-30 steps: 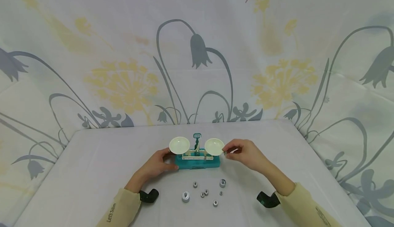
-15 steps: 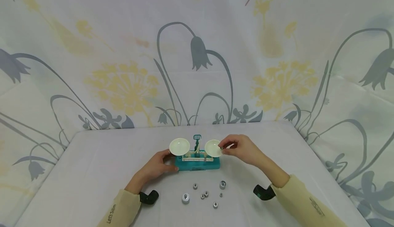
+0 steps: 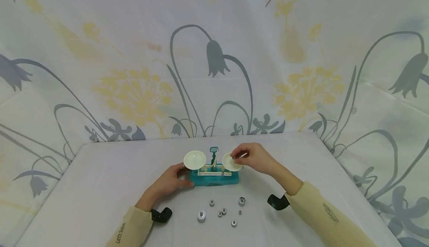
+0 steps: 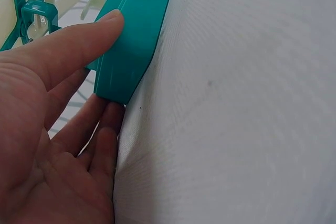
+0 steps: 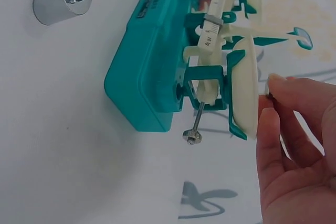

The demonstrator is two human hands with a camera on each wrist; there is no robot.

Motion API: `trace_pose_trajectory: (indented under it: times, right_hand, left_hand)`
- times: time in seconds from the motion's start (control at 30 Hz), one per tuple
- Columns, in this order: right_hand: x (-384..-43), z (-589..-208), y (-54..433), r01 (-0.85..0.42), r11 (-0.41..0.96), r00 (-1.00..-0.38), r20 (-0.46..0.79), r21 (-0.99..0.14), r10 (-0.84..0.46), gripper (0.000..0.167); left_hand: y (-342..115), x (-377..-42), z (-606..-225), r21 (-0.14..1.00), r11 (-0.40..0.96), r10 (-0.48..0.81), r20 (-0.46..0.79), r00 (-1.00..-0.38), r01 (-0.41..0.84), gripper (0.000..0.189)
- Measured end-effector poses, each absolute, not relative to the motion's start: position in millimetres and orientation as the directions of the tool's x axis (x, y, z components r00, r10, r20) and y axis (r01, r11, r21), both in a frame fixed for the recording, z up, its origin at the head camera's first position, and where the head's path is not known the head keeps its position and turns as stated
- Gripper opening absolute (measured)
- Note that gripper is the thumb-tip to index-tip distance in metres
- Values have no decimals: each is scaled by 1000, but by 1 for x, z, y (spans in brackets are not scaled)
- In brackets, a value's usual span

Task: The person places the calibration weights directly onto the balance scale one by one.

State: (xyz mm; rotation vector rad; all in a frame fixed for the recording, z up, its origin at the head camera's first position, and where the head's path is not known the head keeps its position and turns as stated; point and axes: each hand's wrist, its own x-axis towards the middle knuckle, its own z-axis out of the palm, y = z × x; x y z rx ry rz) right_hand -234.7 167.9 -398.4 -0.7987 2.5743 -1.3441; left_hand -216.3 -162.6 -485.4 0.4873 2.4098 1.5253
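Observation:
A teal balance scale (image 3: 214, 181) with two cream pans stands on the white-covered table. My left hand (image 3: 170, 180) grips the left end of its base; in the left wrist view the thumb (image 4: 100, 32) lies on the teal base while the fingers are at its end. Over the right pan (image 3: 228, 165), my right hand (image 3: 257, 158) pinches a small metal weight (image 3: 233, 158), mostly hidden by the fingertips. The right wrist view has that hand close beside the pan's upper face (image 5: 245, 87). Nothing is visible in the left pan (image 3: 194, 160).
Several silver weights of different sizes stand in front of the scale, including a large one (image 3: 201, 216) and another (image 3: 241, 201) toward the right. A metal adjusting nut (image 5: 192, 136) sticks out from the beam's end. Behind the table hangs a flowered cloth (image 3: 134, 90).
My right hand has moved left with the small weight, from the right pan's outer edge to over the pan. My left hand has stayed on the base.

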Motion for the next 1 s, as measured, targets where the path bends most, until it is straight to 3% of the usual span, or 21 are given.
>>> trace_pose_trajectory:
  times: [0.37, 1.0]
  right_hand:
    - [-245, -400, 157, -477, 494, -820, 166, -727, -547, 13]
    - [-240, -396, 144, -441, 529, -816, 80, -725, -572, 13]
  left_hand:
    - [-163, -216, -484, 904, 403, 405, -38, -913, 142, 71]
    - [-163, -216, -485, 907, 399, 402, -44, -914, 132, 72]
